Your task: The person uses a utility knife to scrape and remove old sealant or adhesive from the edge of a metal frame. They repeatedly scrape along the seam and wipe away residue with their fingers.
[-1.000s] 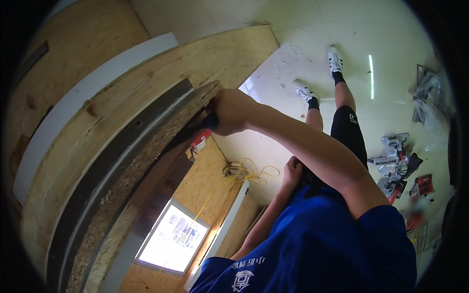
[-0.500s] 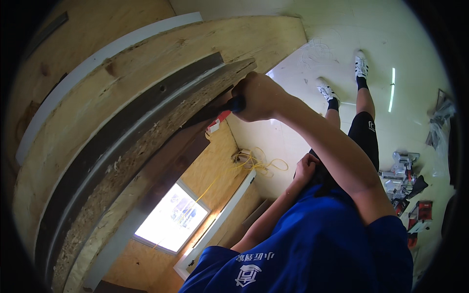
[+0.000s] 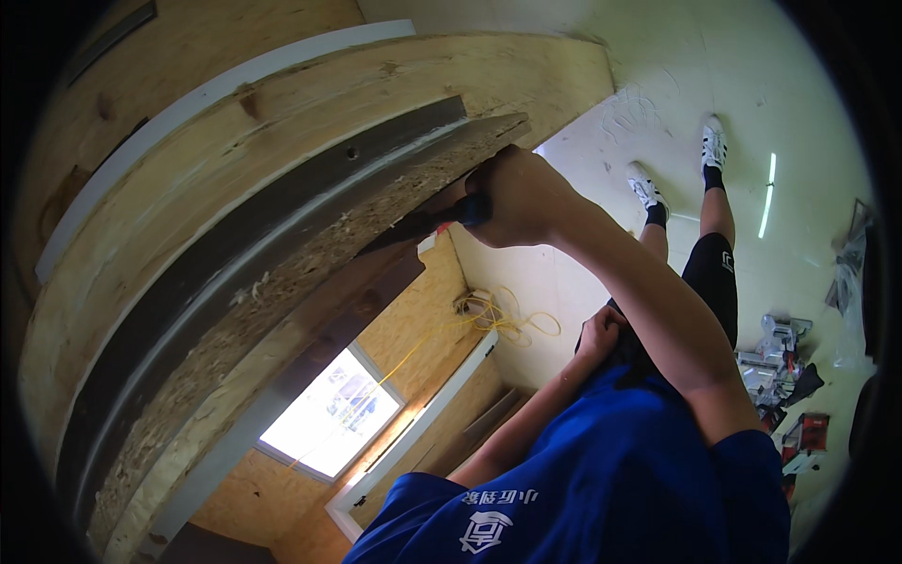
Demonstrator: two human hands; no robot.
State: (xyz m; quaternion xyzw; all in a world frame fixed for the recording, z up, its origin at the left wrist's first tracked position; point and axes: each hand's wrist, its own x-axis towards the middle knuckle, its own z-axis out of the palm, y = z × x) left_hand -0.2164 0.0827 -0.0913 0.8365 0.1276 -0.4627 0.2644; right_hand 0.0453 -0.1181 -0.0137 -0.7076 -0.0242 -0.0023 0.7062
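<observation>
My right hand [image 3: 517,199] is closed round the dark handle of a tool [image 3: 477,209]. Its narrow dark front part points down and left along the underside of a board, partly in shadow, so I cannot tell its kind. The rough chipboard edge [image 3: 310,246] beside it is covered with loose chips and fibres. A dark grey strip [image 3: 282,202] with a hole runs along that edge. My left hand [image 3: 601,334] rests at my waist against my black shorts, its fingers curled; what they hold, if anything, is hidden.
A pale wooden board [image 3: 526,70] curves across the upper left. Below it are a bright window [image 3: 334,414] and a tangled yellow cord [image 3: 507,315] on the floor. Power tools [image 3: 780,362] and a red-and-black tool [image 3: 806,437] lie at the right, near clear plastic wrap [image 3: 850,282].
The boards have shifted a little to the right in the view. My right hand and the tool have slid slightly down-left along the edge. A red-and-white patch behind the tool is now mostly hidden.
</observation>
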